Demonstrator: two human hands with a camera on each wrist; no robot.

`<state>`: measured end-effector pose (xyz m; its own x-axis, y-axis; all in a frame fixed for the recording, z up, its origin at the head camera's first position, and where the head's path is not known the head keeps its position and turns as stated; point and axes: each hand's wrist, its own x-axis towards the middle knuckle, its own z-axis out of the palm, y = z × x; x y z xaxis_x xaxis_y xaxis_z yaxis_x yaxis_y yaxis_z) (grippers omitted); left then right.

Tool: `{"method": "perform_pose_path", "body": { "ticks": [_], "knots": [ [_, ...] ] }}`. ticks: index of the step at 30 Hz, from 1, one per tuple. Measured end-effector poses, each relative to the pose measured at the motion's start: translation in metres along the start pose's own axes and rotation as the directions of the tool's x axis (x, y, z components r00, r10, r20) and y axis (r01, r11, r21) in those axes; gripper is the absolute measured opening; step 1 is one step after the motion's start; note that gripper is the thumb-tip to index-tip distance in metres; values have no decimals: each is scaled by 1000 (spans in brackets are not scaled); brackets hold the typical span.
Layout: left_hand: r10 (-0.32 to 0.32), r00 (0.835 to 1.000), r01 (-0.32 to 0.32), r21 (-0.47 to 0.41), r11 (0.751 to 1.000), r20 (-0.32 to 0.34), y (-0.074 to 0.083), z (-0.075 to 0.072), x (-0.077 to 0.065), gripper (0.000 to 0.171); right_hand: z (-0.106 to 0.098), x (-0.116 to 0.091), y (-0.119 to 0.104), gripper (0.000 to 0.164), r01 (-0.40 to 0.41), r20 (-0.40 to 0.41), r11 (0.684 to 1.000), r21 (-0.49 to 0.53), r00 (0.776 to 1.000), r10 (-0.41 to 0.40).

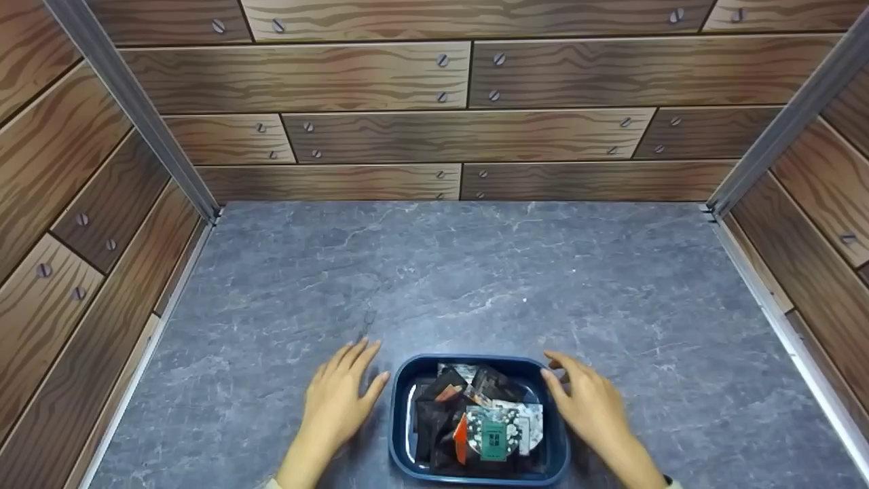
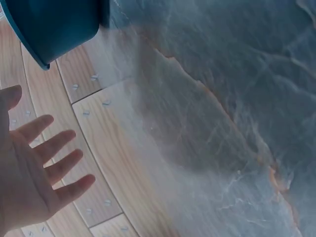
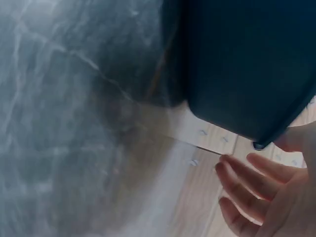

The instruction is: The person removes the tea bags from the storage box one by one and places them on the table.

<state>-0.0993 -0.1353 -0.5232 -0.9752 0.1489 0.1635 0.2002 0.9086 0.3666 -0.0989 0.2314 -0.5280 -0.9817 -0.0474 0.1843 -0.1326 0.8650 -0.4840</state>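
Observation:
A dark blue rectangular bin [image 1: 479, 479] stands on the grey marbled surface, close to me. Inside lies a jumble of small packets: black sachets [image 1: 434, 424], an orange-edged one [image 1: 461, 438] and a floral white packet with a green label [image 1: 494, 440]. To the left of the bin, apart from it, is my left hand [image 1: 339, 401], fingers spread and holding nothing. My right hand [image 1: 590, 404] is at the bin's right side with loosely bent fingers. Its thumb [image 3: 291, 139] is by the rim; whether it touches I cannot tell.
Wood-plank-patterned walls [image 1: 380, 75] enclose the surface [image 1: 434, 272] at the back and both sides. Metal posts [image 1: 146, 109] stand in the two back corners, and pale metal strips [image 1: 801, 360] run along the side edges.

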Motion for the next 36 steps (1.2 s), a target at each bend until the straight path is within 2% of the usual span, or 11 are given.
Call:
{"method": "perform_pose_path", "body": {
  "ticks": [3, 6, 13, 17, 20, 23, 28, 33, 36],
  "knots": [
    [22, 1000, -22, -16, 1000, 13, 0, 1, 2, 51, 5, 7, 1, 28, -45, 48, 997, 56, 998, 42],
    [50, 999, -50, -23, 998, 6, -1, 1, 2, 46, 10, 10, 2, 23, -53, 55, 994, 91, 997, 48],
    [134, 991, -135, -43, 990, -23, 6, -2, 8, 33, 14, 14, 6, 22, -44, 36, 998, 39, 998, 43],
    [225, 973, -229, -68, 971, -59, 19, -6, 16, 25, 17, 18, 8, 21, -38, 4, 998, 58, 999, 38],
    [337, 940, -340, -111, 934, -47, 32, -8, 23, 22, 18, 19, 10, 21, -41, -8, 995, 91, 999, 42],
    [472, 882, -465, -146, 873, 13, 47, -7, 31, 22, 18, 19, 10, 22, -42, -14, 994, 105, 999, 44],
    [657, 742, -647, -115, 754, 132, 73, 1, 43, 23, 18, 18, 10, 22, -38, -5, 995, 88, 999, 38],
    [780, 590, -799, 11, 601, 210, 103, 3, 54, 25, 17, 19, 9, 21, -16, -7, 998, 61, 1000, 17],
    [818, 497, -866, 98, 491, 291, 123, 3, 58, 25, 17, 19, 10, 19, -8, -17, 999, 43, 1000, 8]
  ]
}}
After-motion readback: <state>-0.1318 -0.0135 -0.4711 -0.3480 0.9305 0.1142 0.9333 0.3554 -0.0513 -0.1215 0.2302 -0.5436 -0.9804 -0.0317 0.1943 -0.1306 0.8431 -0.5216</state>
